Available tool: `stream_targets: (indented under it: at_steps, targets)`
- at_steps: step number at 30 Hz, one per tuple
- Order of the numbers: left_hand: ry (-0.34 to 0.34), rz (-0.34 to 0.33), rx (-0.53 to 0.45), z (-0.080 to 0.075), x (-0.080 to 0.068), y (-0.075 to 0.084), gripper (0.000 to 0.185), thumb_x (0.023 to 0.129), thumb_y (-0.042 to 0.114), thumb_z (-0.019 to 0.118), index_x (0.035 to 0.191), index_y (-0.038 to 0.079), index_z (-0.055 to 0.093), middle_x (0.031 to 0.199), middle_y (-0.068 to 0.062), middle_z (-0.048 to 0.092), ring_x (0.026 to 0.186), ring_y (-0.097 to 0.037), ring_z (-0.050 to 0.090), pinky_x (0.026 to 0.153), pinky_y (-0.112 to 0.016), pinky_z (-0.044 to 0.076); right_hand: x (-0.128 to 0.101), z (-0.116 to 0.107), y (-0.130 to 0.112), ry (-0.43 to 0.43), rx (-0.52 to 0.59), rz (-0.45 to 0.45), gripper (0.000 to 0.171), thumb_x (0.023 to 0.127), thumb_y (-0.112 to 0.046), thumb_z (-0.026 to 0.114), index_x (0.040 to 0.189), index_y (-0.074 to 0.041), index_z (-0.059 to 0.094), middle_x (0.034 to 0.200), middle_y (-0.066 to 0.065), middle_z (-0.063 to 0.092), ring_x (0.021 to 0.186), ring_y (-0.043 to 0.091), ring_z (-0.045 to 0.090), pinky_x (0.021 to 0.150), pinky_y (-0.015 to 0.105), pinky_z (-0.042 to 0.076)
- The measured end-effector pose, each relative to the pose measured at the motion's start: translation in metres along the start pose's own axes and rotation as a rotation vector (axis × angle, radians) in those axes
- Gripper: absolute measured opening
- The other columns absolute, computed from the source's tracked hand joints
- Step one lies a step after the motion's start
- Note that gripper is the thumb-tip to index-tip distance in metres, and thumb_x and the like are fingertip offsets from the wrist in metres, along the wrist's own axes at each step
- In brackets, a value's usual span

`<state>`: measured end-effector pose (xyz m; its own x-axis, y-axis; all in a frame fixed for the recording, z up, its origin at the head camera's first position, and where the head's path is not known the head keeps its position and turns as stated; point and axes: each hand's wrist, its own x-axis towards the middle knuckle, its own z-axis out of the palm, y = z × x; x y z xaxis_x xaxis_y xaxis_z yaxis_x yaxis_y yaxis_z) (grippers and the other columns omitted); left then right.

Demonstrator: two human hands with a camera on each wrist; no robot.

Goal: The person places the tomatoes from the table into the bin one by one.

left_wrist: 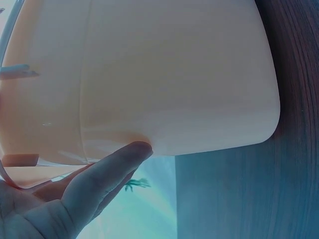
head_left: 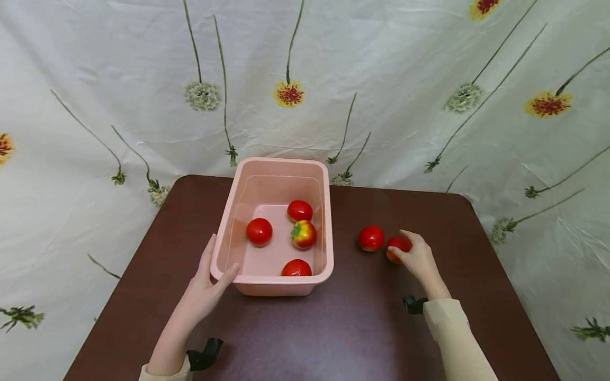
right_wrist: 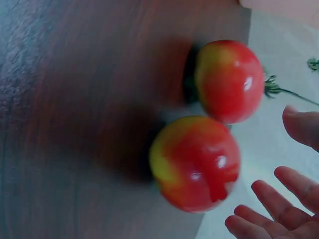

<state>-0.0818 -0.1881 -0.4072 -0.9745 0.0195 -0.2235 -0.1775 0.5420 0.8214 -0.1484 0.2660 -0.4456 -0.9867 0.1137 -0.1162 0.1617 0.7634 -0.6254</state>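
Note:
My left hand (head_left: pixel 202 293) touches the near left corner of a pink plastic bin (head_left: pixel 274 279) from outside, with fingers fairly straight. In the left wrist view the thumb (left_wrist: pixel 112 172) lies against the bin's outer wall (left_wrist: pixel 189 84). On the right, my right hand (head_left: pixel 419 259) reaches over a red tomato (head_left: pixel 396 253). The right wrist view shows the fingers spread and apart from this tomato (right_wrist: pixel 197 164). Another tomato (head_left: pixel 370 238) sits just left of it. Inside the bin lie several tomatoes, one (head_left: pixel 304 235) with its green, yellowish top showing.
The bin and loose tomatoes stand on a dark brown table (head_left: pixel 352 317). Behind and around the table hangs a pale flowered cloth (head_left: pixel 395 79). Black straps (head_left: pixel 205 354) are at both wrists.

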Motion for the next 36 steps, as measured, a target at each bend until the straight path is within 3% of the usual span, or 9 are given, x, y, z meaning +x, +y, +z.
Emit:
stream_targets:
  at_steps: [17,26,36]
  targets:
    - [0.004,-0.008,0.001,0.001,-0.001,0.002,0.098,0.093,0.052,0.058,0.158,0.027,-0.011,0.165,-0.018,0.006,0.148,-0.047,0.017,0.111,-0.071,0.020,0.007,0.013,0.020,-0.057,-0.027,0.102,0.080,0.091,-0.026,0.067,0.151,0.008,0.026,0.156,0.034,0.021,0.141,0.053,0.024,0.111,0.066,0.029]
    - [0.010,-0.006,0.008,0.000,-0.001,0.000,0.098,0.093,0.053,0.058,0.158,0.027,-0.011,0.165,-0.020,0.008,0.146,-0.048,0.020,0.111,-0.070,0.022,0.012,0.020,0.020,-0.076,0.013,0.195,0.102,0.088,-0.031,0.070,0.152,0.013,0.004,0.156,0.039,0.009,0.143,0.055,0.016,0.114,0.064,0.022]
    - [0.009,0.004,-0.002,-0.001,-0.002,0.001,0.097,0.094,0.052,0.057,0.158,0.028,-0.011,0.165,-0.018,0.008,0.147,-0.048,0.020,0.111,-0.071,0.021,0.015,0.031,0.019,-0.074,0.029,0.216,0.105,0.088,-0.032,0.070,0.151,0.015,0.000,0.156,0.040,0.009,0.143,0.055,0.016,0.115,0.062,0.023]
